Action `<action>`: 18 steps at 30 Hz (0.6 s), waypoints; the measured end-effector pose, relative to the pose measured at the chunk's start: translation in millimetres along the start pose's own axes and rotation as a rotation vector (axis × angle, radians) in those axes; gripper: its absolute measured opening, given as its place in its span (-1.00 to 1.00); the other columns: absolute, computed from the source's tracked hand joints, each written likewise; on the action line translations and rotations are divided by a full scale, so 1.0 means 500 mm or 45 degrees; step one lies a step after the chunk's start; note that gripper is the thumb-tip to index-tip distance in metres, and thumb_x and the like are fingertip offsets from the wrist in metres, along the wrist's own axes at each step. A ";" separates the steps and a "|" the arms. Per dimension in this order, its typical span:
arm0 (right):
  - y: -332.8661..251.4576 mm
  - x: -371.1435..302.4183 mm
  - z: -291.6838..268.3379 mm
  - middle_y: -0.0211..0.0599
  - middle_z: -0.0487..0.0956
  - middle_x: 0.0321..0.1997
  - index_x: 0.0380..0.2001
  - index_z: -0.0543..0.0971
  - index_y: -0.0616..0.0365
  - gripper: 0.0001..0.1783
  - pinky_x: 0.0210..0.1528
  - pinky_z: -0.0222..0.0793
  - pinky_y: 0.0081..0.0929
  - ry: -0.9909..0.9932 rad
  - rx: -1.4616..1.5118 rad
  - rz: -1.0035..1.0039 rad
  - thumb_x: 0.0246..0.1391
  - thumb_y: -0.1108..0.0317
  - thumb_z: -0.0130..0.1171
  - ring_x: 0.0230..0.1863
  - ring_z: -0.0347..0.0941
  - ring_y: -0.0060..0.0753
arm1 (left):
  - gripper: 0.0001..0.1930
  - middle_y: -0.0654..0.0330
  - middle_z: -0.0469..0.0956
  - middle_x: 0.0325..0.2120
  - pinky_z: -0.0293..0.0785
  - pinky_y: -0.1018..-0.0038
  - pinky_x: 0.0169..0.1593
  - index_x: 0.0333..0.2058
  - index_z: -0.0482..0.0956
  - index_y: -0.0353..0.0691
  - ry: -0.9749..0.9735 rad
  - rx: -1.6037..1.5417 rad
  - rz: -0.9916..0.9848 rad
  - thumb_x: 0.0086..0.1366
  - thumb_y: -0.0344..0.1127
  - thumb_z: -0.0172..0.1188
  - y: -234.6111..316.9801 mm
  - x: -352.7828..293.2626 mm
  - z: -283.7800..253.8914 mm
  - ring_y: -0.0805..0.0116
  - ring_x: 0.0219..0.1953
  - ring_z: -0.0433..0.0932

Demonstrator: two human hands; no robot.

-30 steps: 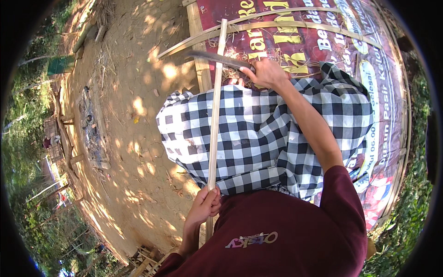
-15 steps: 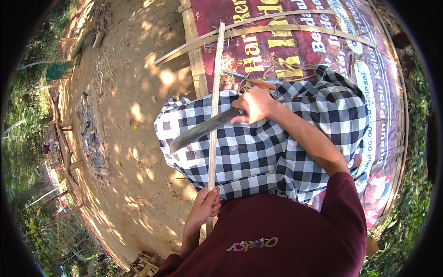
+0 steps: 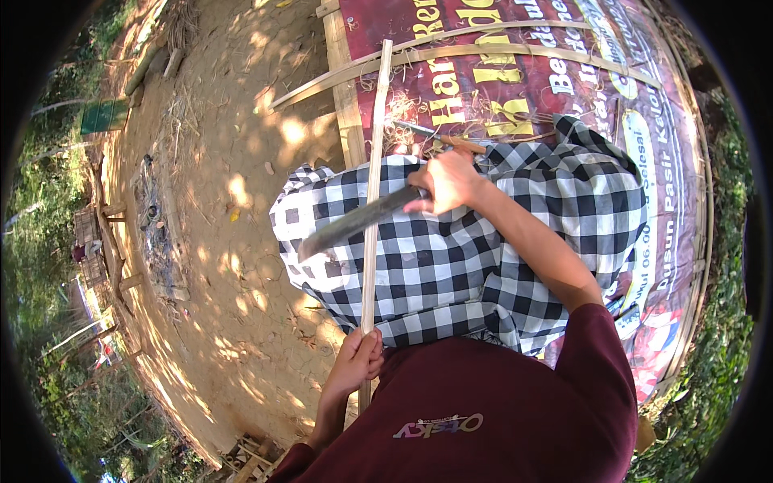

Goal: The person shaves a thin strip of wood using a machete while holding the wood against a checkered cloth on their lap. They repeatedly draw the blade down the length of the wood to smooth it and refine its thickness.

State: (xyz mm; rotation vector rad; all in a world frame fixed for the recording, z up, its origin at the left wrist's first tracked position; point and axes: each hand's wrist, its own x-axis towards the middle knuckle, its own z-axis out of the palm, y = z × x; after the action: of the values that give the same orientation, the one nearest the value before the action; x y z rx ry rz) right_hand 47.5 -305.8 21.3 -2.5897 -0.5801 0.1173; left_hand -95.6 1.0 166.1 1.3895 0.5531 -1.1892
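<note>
A long pale bamboo strip (image 3: 371, 274) runs lengthwise across the black-and-white checkered cloth (image 3: 439, 282) over my lap. My left hand (image 3: 358, 360) is closed around its lower part, close to my body; the strip's far end rises past the cloth. In my right hand (image 3: 448, 182) is a machete (image 3: 354, 223) with a broad dark blade, slanting down to the left. The blade crosses over the strip; whether it touches cannot be told. My right fingers wrap the machete's handle, which is mostly hidden. Just beyond that hand lies a knife (image 3: 465, 145) with an orange-brown handle.
A red printed banner (image 3: 531, 80) covers the platform on the right, with curly shavings (image 3: 407, 121) scattered on it. Two thin bamboo strips (image 3: 483, 52) lie across it, overhanging its wooden edge (image 3: 346, 121). Bare earth (image 3: 233, 161) stretches left, with a bench-like pole structure (image 3: 113, 233) beyond.
The machete's blade looks slightly blurred and its tip has shifted a little to the right. Both hands keep their grips, and the strip stays nearly in place.
</note>
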 end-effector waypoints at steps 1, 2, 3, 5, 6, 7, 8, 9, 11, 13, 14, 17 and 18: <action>0.040 0.011 0.027 -0.19 0.56 -0.69 -0.53 0.63 0.13 -0.27 -0.46 0.50 -0.14 0.127 0.016 0.053 0.05 -0.39 -0.04 -0.58 0.55 0.01 | -0.80 0.45 0.03 -0.66 -0.14 0.66 -0.70 -0.33 0.29 -0.14 0.008 -0.005 -0.020 0.49 -0.22 -0.15 -0.003 -0.004 0.000 0.69 -0.74 -0.03; 0.059 0.022 0.032 -0.07 0.57 -0.66 -0.51 0.64 0.18 -0.25 -0.43 0.52 -0.15 0.235 0.161 0.335 0.08 -0.37 -0.05 -0.53 0.58 0.04 | -0.81 0.46 0.03 -0.66 -0.12 0.66 -0.69 -0.34 0.28 -0.13 0.019 -0.012 -0.035 0.49 -0.22 -0.15 -0.008 -0.008 -0.001 0.69 -0.74 -0.03; 0.079 0.041 0.028 0.08 0.56 -0.62 -0.52 0.63 0.25 -0.22 -0.37 0.52 -0.10 0.207 0.155 0.594 0.12 -0.35 -0.08 -0.49 0.58 0.08 | -0.81 0.46 0.03 -0.66 -0.11 0.67 -0.69 -0.34 0.28 -0.13 0.024 -0.019 -0.032 0.49 -0.23 -0.15 -0.005 -0.005 0.001 0.70 -0.74 -0.02; 0.110 0.035 0.021 0.17 0.55 -0.61 -0.55 0.62 0.31 -0.19 -0.33 0.51 -0.05 0.266 0.234 0.680 0.14 -0.34 -0.11 -0.48 0.58 0.11 | -0.80 0.46 0.02 -0.67 -0.11 0.67 -0.69 -0.35 0.27 -0.13 -0.008 -0.024 -0.036 0.50 -0.22 -0.16 -0.007 -0.010 0.010 0.69 -0.74 -0.03; 0.109 0.025 0.028 0.07 0.56 -0.63 -0.55 0.61 0.24 -0.23 -0.34 0.50 -0.07 0.299 0.250 0.589 0.13 -0.34 -0.08 -0.49 0.57 0.08 | -0.79 0.46 0.02 -0.67 -0.10 0.67 -0.69 -0.35 0.27 -0.13 -0.023 -0.028 -0.043 0.50 -0.22 -0.16 -0.006 -0.012 0.011 0.69 -0.74 -0.03; 0.102 0.021 0.039 0.02 0.55 -0.64 -0.57 0.60 0.22 -0.25 -0.35 0.50 -0.08 0.225 0.294 0.442 0.12 -0.35 -0.07 -0.50 0.57 0.07 | -0.79 0.46 0.02 -0.67 -0.10 0.66 -0.69 -0.35 0.27 -0.13 -0.034 -0.030 -0.041 0.50 -0.22 -0.16 -0.003 -0.007 0.005 0.69 -0.74 -0.03; 0.072 0.008 0.044 -0.02 0.55 -0.65 -0.58 0.59 0.20 -0.26 -0.36 0.50 -0.09 0.136 0.341 0.298 0.11 -0.35 -0.05 -0.50 0.57 0.05 | -0.79 0.46 0.02 -0.67 -0.10 0.66 -0.69 -0.36 0.27 -0.13 -0.044 -0.043 -0.054 0.50 -0.22 -0.16 -0.006 -0.005 -0.002 0.69 -0.74 -0.03; 0.051 0.003 0.034 -0.07 0.55 -0.66 -0.59 0.58 0.17 -0.28 -0.37 0.50 -0.10 0.056 0.373 0.147 0.10 -0.35 -0.04 -0.51 0.56 0.03 | -0.79 0.46 0.02 -0.67 -0.09 0.66 -0.69 -0.36 0.27 -0.13 -0.061 -0.054 -0.047 0.50 -0.22 -0.16 -0.005 0.007 -0.005 0.69 -0.74 -0.03; -0.002 -0.004 0.023 -0.16 0.52 -0.69 -0.60 0.55 0.14 -0.30 -0.38 0.49 -0.11 -0.073 0.188 -0.004 0.07 -0.37 -0.01 -0.53 0.56 -0.01 | -0.78 0.46 0.02 -0.67 -0.09 0.66 -0.69 -0.37 0.27 -0.13 -0.057 -0.034 -0.015 0.50 -0.22 -0.16 -0.010 0.015 -0.008 0.69 -0.75 -0.02; 0.005 0.003 0.026 -0.15 0.52 -0.70 -0.57 0.54 0.15 -0.28 -0.39 0.49 -0.08 0.013 0.231 -0.040 0.05 -0.39 0.00 -0.53 0.56 0.00 | -0.78 0.46 0.03 -0.67 -0.08 0.65 -0.69 -0.36 0.27 -0.14 -0.042 -0.003 -0.005 0.50 -0.22 -0.16 -0.013 0.008 -0.008 0.68 -0.75 -0.02; 0.015 0.006 0.011 -0.13 0.53 -0.69 -0.55 0.56 0.16 -0.27 -0.40 0.49 -0.08 0.011 0.201 0.065 0.05 -0.39 -0.01 -0.52 0.56 0.00 | -0.78 0.45 0.03 -0.67 -0.08 0.65 -0.69 -0.36 0.27 -0.14 -0.035 0.018 0.006 0.50 -0.22 -0.16 -0.007 0.007 0.000 0.68 -0.75 -0.02; 0.079 0.016 0.004 0.07 0.57 -0.58 -0.46 0.62 0.28 -0.25 -0.36 0.50 -0.07 0.146 0.214 0.516 0.13 -0.32 -0.07 -0.48 0.57 0.08 | -0.79 0.45 0.04 -0.67 -0.08 0.65 -0.69 -0.34 0.29 -0.15 -0.055 -0.013 0.000 0.50 -0.22 -0.16 -0.015 0.004 0.003 0.69 -0.75 -0.01; 0.099 0.014 0.007 0.09 0.57 -0.59 -0.47 0.62 0.29 -0.25 -0.35 0.50 -0.07 0.207 0.263 0.562 0.13 -0.31 -0.07 -0.48 0.57 0.09 | -0.79 0.45 0.04 -0.67 -0.08 0.65 -0.69 -0.33 0.29 -0.15 -0.067 -0.032 0.002 0.50 -0.22 -0.17 -0.013 0.008 0.000 0.69 -0.75 -0.01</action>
State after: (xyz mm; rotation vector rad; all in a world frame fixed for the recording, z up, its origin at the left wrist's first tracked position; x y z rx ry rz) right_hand 72.2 -340.7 -4.9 -2.4515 0.0657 0.1024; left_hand -99.7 1.1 159.8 1.3333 0.5278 -1.2106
